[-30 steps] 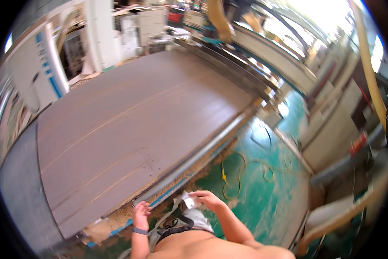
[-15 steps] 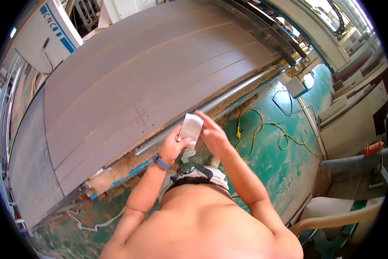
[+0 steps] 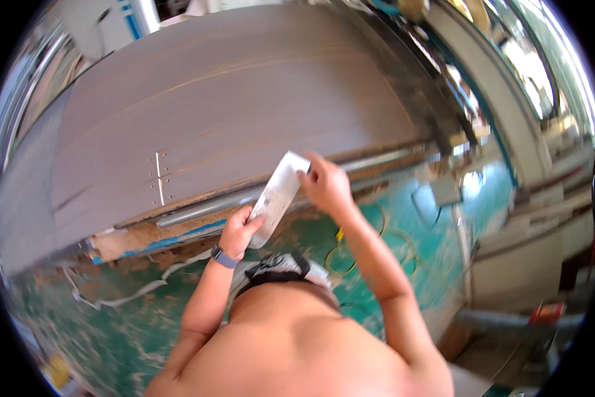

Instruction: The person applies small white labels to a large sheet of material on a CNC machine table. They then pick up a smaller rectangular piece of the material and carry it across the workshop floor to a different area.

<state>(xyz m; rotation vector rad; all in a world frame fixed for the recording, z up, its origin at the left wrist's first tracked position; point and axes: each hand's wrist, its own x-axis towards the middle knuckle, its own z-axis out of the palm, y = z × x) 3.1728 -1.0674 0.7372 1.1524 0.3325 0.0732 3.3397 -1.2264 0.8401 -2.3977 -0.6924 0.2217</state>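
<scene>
Below the brown board [image 3: 244,99] at upper centre, across a metal bar [image 3: 204,214], a white strip [image 3: 279,197] slants from the left hand [image 3: 238,235], pinching it, to the curled right hand [image 3: 328,187], whose grip is unclear.

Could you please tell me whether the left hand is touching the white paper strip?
Touching: the head view shows the left hand holding the white paper strip near its lower end, thumb over its face.
</scene>
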